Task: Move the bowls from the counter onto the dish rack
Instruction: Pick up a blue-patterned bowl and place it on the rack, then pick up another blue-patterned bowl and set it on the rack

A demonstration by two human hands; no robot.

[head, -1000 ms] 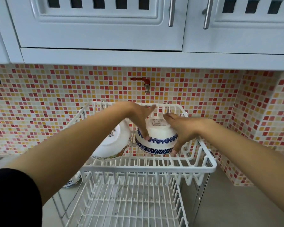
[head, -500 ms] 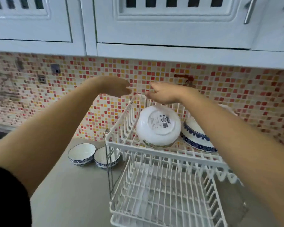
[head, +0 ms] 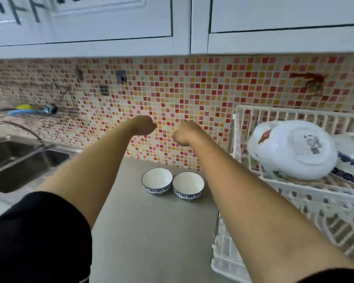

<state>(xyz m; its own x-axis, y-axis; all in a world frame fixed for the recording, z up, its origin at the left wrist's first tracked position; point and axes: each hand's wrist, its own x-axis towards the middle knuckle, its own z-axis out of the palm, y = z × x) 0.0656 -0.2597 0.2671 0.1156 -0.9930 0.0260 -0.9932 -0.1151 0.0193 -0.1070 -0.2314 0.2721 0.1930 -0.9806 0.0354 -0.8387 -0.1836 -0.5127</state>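
Bowls [head: 157,181] [head: 188,185], two, touching on tabletop [head: 151,231] left of rack [head: 294,186]; left hand [head: 144,125] and right hand [head: 183,132] hover above, fingers loosely curled, holding nothing (blurred); risk: grabbing one knocks its neighbour.

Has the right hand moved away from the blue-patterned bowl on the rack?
Yes. The right hand left that bowl and now hangs leftward, past the dish rack.

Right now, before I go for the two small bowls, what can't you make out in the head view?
- Blue-patterned bowl on the dish rack: mostly hidden behind the white bowl and cut by the right edge.
- White bowl's label: blurred, unreadable.
- Left hand and right hand: fingers curled away, grip unclear.
- Rack's lower tier: cut off by the edge.
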